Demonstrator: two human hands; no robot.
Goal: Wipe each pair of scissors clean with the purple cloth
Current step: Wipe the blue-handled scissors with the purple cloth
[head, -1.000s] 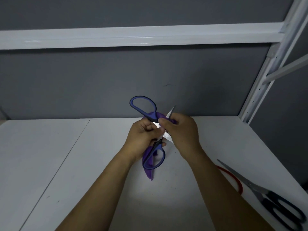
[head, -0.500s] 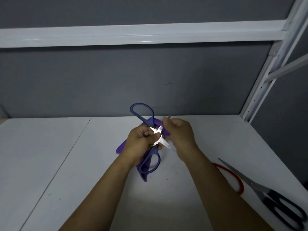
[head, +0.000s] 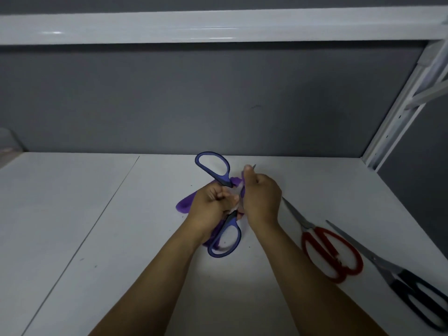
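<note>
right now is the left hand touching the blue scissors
Touching. The head view shows the left hand with its fingers curled round the blue scissors near the pivot, one handle loop above the fist, the other below.

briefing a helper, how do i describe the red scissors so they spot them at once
On the white table, right of the person's right forearm, two pairs lie flat. The red scissors are the one nearer the arm, with red loops; the black-handled scissors lie farther right.
</note>
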